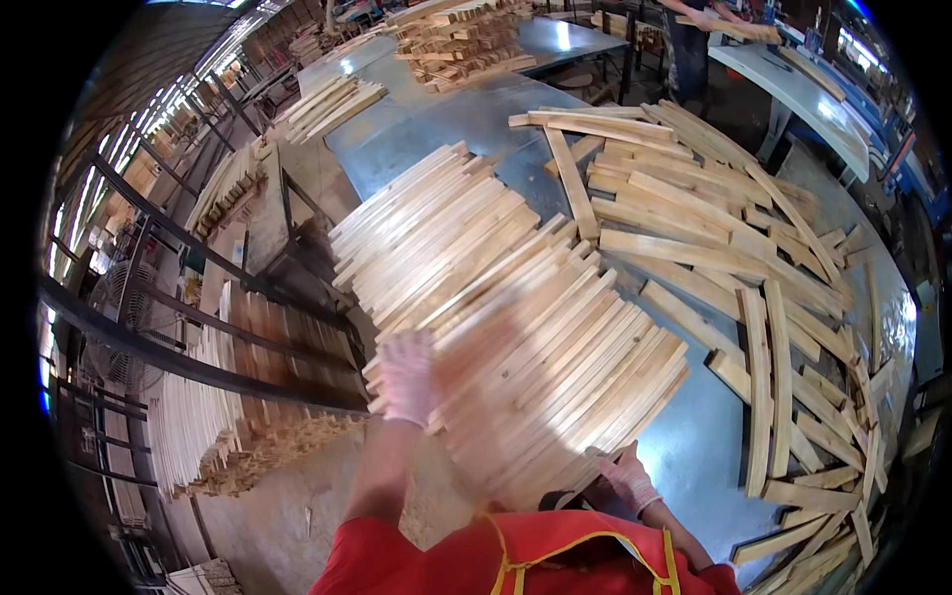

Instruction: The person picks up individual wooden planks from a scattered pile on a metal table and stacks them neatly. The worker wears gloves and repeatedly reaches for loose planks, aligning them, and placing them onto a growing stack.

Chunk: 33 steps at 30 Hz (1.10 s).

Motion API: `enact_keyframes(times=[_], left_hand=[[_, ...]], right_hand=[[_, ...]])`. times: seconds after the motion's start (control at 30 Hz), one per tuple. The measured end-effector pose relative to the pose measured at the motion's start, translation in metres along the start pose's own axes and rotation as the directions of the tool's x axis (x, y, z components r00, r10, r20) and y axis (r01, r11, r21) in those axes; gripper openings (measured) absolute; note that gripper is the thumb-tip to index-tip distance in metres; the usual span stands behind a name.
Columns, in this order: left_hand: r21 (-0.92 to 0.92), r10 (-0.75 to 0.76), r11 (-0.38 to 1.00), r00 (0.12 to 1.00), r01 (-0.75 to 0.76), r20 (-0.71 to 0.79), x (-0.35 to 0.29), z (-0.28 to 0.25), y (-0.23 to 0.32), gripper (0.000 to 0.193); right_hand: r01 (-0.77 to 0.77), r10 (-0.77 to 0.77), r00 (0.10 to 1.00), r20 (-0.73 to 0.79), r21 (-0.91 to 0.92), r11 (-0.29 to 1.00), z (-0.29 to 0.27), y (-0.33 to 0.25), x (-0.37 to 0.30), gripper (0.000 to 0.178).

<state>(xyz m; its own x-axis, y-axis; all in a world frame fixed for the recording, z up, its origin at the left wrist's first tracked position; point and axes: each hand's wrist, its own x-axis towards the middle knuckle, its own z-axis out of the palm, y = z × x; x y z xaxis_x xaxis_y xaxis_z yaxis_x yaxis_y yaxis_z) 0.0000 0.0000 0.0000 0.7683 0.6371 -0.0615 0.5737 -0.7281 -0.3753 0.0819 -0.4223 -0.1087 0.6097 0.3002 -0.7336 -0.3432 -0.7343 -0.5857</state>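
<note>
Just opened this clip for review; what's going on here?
A person's left hand is against the left edge of a row of wooden slats on a metal table. The right hand is at the row's near right corner; whether it grips anything is unclear. A loose jumble of slats lies to the right.

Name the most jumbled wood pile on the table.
The right-side pile: its sticks cross at odd angles, unlike the even row by the left hand and the layered back stack.
</note>
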Motion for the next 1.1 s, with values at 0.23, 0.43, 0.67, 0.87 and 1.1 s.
enact_keyframes(times=[0.23, 0.43, 0.67, 0.87, 1.1], left_hand=[[-0.494, 0.611, 0.465, 0.67, -0.734, -0.421, -0.084, 0.008, 0.174, 0.066], [-0.437, 0.682, 0.229, 0.463, -0.87, -0.566, -0.043, 0.05, 0.148, 0.053], [-0.317, 0.752, 0.393, 0.5, -0.863, -0.43, 0.069, 0.122, 0.059, 0.071], [-0.355, 0.765, 0.509, 0.602, -0.784, -0.231, 0.188, 0.069, 0.016, 0.07], [-0.208, 0.603, 0.688, 0.707, -0.695, -0.37, 0.199, 0.067, 0.004, 0.07]], right_hand=[[-0.062, 0.065, 0.984, 0.163, -0.023, 0.998, -0.013, -0.032, 0.002, 0.109], [-0.225, 0.212, 0.974, 0.078, 0.258, 0.94, 0.018, -0.157, -0.005, 0.053], [-0.194, 0.195, 0.979, 0.055, -0.028, 0.981, 0.079, -0.302, 0.049, 0.086], [0.066, -0.062, 0.997, -0.039, 0.092, 0.994, 0.133, -0.373, 0.144, 0.081], [0.327, -0.328, 0.826, -0.458, -0.085, 0.941, -0.008, -0.306, 0.173, 0.044]])
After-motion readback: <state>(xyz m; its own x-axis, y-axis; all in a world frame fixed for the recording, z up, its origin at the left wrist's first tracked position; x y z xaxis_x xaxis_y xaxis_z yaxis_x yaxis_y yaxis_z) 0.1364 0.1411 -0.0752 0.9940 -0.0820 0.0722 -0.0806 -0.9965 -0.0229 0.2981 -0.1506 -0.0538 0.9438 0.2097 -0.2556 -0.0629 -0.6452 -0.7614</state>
